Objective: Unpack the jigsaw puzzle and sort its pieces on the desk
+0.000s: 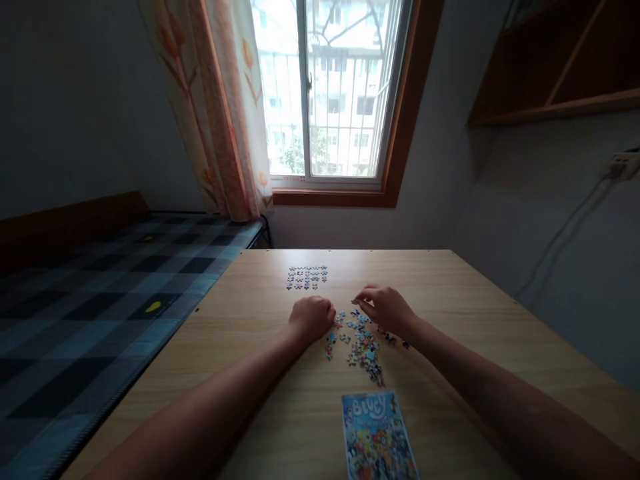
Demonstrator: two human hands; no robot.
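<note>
Loose jigsaw puzzle pieces [364, 347] lie in a scattered pile on the wooden table between my two arms. My right hand [386, 308] is over the far right side of the pile, its thumb and index finger pinching a small puzzle piece [355, 302]. At the pile's left edge my left hand [313, 316] rests on the table with its fingers curled in; whatever they hold, if anything, is hidden. Beyond my left hand, several puzzle pieces [307, 277] are laid out in rows, some with gaps between them.
A colourful box or card marked "BLUEY" [380, 437] lies near me on the table [480, 333]. To the left is a bed with a checked cover [130, 300]. Ahead are a window [340, 100] and a curtain [220, 107]. A shelf [565, 100] hangs at upper right.
</note>
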